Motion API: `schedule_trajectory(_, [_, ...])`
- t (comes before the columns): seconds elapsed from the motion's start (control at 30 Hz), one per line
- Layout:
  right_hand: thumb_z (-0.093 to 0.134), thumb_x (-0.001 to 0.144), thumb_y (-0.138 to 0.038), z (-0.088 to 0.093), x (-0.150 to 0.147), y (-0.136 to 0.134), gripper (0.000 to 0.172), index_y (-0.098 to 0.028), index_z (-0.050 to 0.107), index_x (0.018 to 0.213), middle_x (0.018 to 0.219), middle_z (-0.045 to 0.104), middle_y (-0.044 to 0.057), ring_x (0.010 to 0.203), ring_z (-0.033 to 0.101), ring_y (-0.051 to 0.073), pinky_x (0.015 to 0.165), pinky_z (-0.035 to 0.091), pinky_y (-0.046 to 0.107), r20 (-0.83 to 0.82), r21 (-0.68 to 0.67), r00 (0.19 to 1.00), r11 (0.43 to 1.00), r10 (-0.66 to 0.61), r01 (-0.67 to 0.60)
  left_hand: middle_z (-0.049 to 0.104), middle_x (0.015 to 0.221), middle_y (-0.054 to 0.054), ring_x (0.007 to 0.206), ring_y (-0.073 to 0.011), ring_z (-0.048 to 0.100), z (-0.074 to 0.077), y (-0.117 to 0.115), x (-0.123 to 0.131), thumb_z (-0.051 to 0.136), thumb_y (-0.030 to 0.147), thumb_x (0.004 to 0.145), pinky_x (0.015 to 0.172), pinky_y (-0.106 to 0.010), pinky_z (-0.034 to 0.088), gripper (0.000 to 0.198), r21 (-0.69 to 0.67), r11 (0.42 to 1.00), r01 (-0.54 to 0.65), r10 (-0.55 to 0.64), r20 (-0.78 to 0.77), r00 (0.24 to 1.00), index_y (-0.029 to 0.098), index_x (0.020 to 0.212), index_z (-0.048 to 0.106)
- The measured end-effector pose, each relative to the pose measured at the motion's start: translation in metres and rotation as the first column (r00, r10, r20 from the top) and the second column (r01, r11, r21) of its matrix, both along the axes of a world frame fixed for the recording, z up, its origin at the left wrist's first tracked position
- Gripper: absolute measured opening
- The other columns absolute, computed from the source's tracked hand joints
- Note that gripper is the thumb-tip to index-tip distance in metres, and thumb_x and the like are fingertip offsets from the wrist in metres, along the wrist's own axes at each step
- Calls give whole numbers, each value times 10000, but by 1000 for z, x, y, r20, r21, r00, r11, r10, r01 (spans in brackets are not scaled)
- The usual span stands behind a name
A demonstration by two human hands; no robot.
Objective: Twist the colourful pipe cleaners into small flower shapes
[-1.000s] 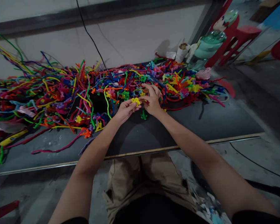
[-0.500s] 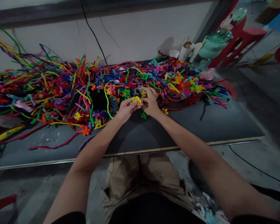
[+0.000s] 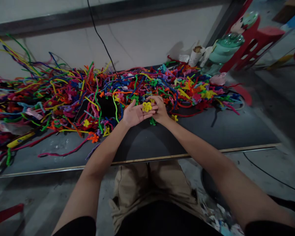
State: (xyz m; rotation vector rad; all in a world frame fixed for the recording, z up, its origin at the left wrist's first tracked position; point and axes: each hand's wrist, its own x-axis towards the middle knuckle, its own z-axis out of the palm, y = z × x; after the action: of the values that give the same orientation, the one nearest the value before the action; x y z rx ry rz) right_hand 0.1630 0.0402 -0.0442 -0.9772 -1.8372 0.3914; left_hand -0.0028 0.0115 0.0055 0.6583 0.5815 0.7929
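My left hand (image 3: 133, 115) is palm up, its fingers stretched out and thumb apart. A small yellow pipe-cleaner flower (image 3: 147, 107) with looped petals lies on those flat fingers, not gripped. Close against its fingertips, my right hand (image 3: 160, 109) is turned inward with the fingers curled. Another bit of yellow shows between the right hand's fingers; whether they hold it I cannot tell. Under and behind both hands spreads a heap of coloured pipe cleaners (image 3: 71, 88), some bent into flowers. A green pipe-cleaner piece (image 3: 152, 121) lies just below my right hand.
The dark tabletop (image 3: 142, 144) ends at a pale front edge. A dark flat object (image 3: 105, 108) lies among the pipe cleaners. At the back right stand a paper cup (image 3: 195, 56) and a green bottle (image 3: 225, 49). A black cable (image 3: 100, 39) hangs down. Red stools (image 3: 265, 39) stand beyond.
My left hand has opened from a pinch on the yellow flower to a flat palm, with the flower on its fingers. The right hand stays close by. The view has shifted slightly.
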Motion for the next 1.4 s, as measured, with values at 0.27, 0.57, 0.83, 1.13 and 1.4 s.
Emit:
schedule_trajectory(0.27, [516,866,-342,6,-2,-5,357,-233,593,1198,1222,631,62,1212,505,237,1097,384,434,-41,-116,997,991,67,-71,544,1388,-290,1366,-376,474,5,-6,0,329,752,843,1046,-444,458,956,-53,977,206,-202,82,976,-14,1400,453])
schedule_trajectory(0.57, [535,864,-328,-7,-3,5,371,-281,619,1223,1308,609,49,1289,471,255,1120,375,470,36,-84,999,996,11,-8,583,1365,-255,1375,-355,468,2,-5,4,321,646,897,1088,-470,408,814,46,986,158,-160,63,985,12,1370,510])
schedule_trajectory(0.83, [466,962,-428,14,29,-7,318,-254,606,1187,1202,653,96,1188,577,255,1067,417,489,-22,119,992,984,-127,129,623,1368,-104,1354,-261,493,-11,6,4,255,445,1004,1110,-440,380,538,140,968,-210,211,3,977,167,1316,593])
schedule_trajectory(1.13, [524,957,-427,9,14,-10,273,-229,685,863,881,717,71,874,630,244,833,472,418,116,74,993,997,31,-40,694,1216,-79,1164,-242,614,-15,-2,11,346,689,921,961,-387,493,643,195,979,-59,100,-211,972,251,1304,621])
schedule_trajectory(1.4, [461,976,-448,18,12,-7,312,-227,659,879,926,714,64,960,611,248,935,358,440,164,8,986,999,42,-44,711,727,-9,609,-135,601,-14,-2,-1,700,387,795,609,-240,481,189,711,696,-101,647,-560,518,202,806,739])
